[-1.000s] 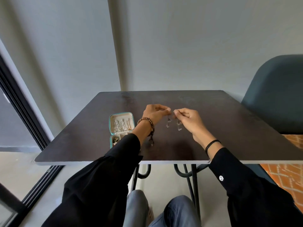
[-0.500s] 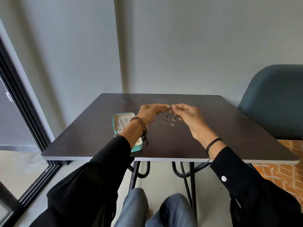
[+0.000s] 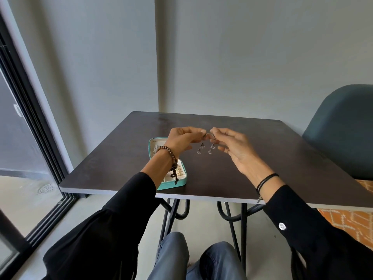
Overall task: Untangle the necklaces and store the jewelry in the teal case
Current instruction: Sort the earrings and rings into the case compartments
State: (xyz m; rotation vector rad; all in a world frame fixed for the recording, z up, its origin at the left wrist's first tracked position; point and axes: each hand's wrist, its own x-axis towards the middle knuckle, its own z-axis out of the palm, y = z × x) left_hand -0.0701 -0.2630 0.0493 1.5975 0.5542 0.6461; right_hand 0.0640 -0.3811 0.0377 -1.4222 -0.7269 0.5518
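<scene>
Tension worries me: left hand (image 3: 182, 138) and right hand (image 3: 235, 147) each pinch the thin silver beaded chain (image 3: 201, 146); pulling may tighten knots.

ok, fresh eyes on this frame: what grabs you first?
The left hand and right hand, held above the middle of the dark table, pinch a thin chain between them, with two charm strands dangling. Next is the open teal case near the table's front-left edge, partly hidden by the left wrist, then a blue-grey chair at far right.
</scene>
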